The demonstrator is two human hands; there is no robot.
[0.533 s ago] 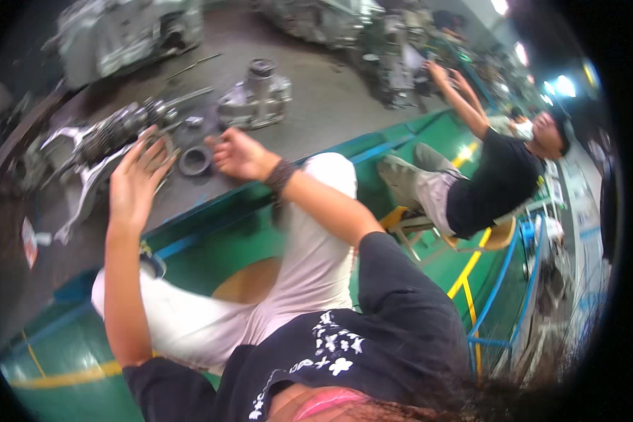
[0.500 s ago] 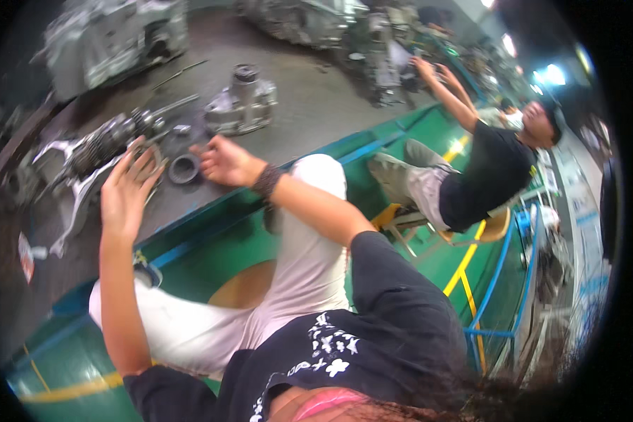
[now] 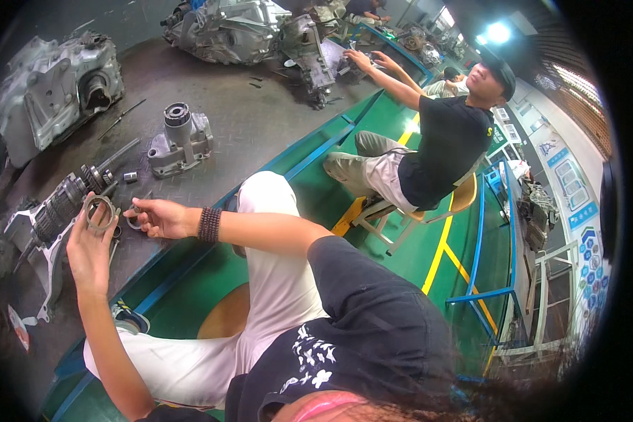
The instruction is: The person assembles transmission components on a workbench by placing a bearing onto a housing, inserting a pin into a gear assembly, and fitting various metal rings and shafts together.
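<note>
My left hand (image 3: pixel 88 257) is raised at the table's near edge, its fingers closed round a metal ring (image 3: pixel 101 214) with small lugs on its rim. To its right, my right hand (image 3: pixel 165 219) has its fingertips pinched together; a small thin piece shows at them, too small to name. A round metal collar (image 3: pixel 131 219) is partly hidden by those fingers, and I cannot tell if they touch it. Just beyond my left hand lies a gear shaft assembly (image 3: pixel 63 204) with pale shift forks (image 3: pixel 48 271). A small metal cylinder (image 3: pixel 130 176) sits beyond the right hand.
A gear housing (image 3: pixel 179 144) stands on the dark metal table (image 3: pixel 211 88). Large transmission cases (image 3: pixel 56 91) are farther back. A thin rod (image 3: pixel 122 117) lies near them. At the right, a seated person (image 3: pixel 450 144) reaches over the table. A blue rail (image 3: pixel 309 158) runs along its edge.
The view has swung, so the table things appear lower and farther left. My left hand's fingers, spread before, now curl round the ring. My right hand stays beside the collar.
</note>
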